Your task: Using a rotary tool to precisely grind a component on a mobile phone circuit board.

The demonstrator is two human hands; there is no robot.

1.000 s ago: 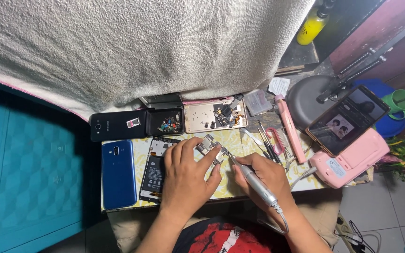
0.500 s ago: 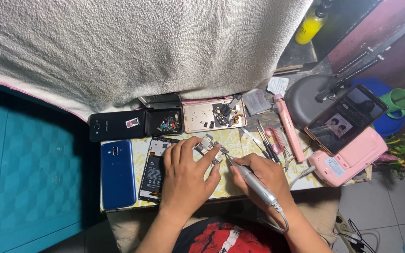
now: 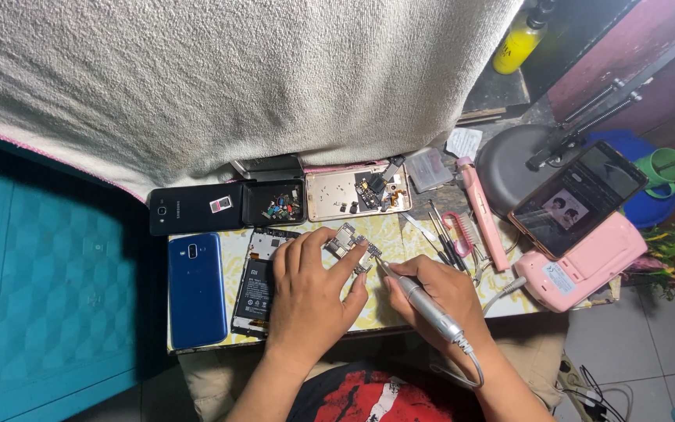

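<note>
Head view. Two hands are in frame. The left hand (image 3: 310,285) lies palm-down on the work surface, its fingers spread narrow and pressing one small grey circuit board (image 3: 351,246) flat against the patterned mat. The right hand (image 3: 435,293) is closed in a pen grip around one slim silver corded rotary tool (image 3: 423,305); the tool tip meets the right edge of the circuit board. The board sits near the middle of the mat, between the two hands.

Count of items on the surface:
- One glossy blue smartphone (image 3: 196,289), back up, at the left edge.
- One black smartphone (image 3: 194,209), back up, above the blue one.
- One opened phone chassis with exposed black battery (image 3: 257,285), partly under the left hand.
- One shallow black tray of small loose parts (image 3: 274,203).
- One gold-coloured phone frame (image 3: 357,191) holding small components.
- One long pink bar-shaped tool (image 3: 484,212).
- One pink-handled pair of scissors (image 3: 456,230) among several thin hand tools; their number cannot be told.
- One pink box-shaped device (image 3: 583,262) carrying one lit smartphone (image 3: 580,199), tilted.

Surface and room: the yellow-and-white patterned mat (image 3: 388,230) covers a small low table. A cream textured blanket (image 3: 236,78) fills the upper frame. One yellow bottle (image 3: 513,43) stands at top right. One round dark lamp base (image 3: 509,160) sits beside the pink tool. A teal panel (image 3: 48,273) is on the left; pale floor tiles (image 3: 634,359) are on the right.
</note>
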